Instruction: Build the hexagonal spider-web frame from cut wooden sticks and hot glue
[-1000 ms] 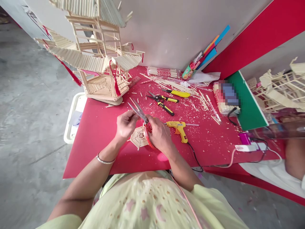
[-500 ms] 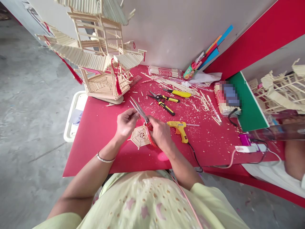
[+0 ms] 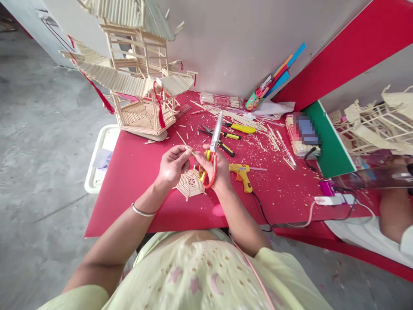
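My left hand (image 3: pixel 173 165) is closed in a pinch on a thin wooden stick (image 3: pixel 182 139), which slants up and left out of the fingers. In my right hand (image 3: pixel 222 171) are the scissors (image 3: pixel 216 132), with red and yellow handles; their blades lie together and point up, away from the stick. The right thumb and fingertips also touch the stick's near end. Below the hands, a web-shaped hexagonal panel of short sticks (image 3: pixel 190 184) lies on the red table (image 3: pixel 129 202), its right edge partly behind the scissor handles.
A stick-built pagoda with red tassels (image 3: pixel 142 86) stands at the back left. Pliers (image 3: pixel 226 146), a yellow utility knife (image 3: pixel 240 127) and a yellow glue gun (image 3: pixel 243 174) with a cord lie right of centre. Loose sticks (image 3: pixel 248 118) and shavings are scattered behind. Another person's arm (image 3: pixel 395 211) is at far right.
The scissors have swung from pointing up-left at the left fingers, blades slightly apart, to pointing upward with blades together. My right fingertips have come onto the stick.
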`<control>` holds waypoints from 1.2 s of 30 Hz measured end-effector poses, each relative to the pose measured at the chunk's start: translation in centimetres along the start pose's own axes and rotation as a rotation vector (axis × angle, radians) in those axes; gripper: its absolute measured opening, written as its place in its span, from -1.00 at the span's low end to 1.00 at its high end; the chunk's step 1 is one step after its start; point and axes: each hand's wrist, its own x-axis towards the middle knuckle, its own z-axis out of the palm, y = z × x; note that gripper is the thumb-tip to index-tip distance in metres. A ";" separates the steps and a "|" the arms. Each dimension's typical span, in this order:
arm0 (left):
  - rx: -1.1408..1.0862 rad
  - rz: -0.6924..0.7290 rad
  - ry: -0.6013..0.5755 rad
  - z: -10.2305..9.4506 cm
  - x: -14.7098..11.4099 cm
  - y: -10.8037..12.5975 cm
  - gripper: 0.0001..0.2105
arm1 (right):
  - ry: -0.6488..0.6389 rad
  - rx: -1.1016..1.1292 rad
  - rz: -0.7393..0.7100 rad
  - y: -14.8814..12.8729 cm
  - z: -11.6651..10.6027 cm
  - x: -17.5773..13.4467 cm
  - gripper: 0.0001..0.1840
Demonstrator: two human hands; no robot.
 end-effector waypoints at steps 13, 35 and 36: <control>0.240 -0.325 -0.329 -2.0 0.3 0.5 -0.70 | -0.220 -0.243 -0.104 -2.0 -3.4 -0.1 -0.43; -0.043 -0.240 -0.066 -1.7 0.6 0.7 -0.62 | -0.122 -1.090 -0.198 -1.5 -2.6 -4.5 -0.46; -0.040 -0.234 -0.062 -1.7 0.7 0.6 -0.62 | -0.127 -1.095 -0.199 -1.5 -2.5 -4.5 -0.46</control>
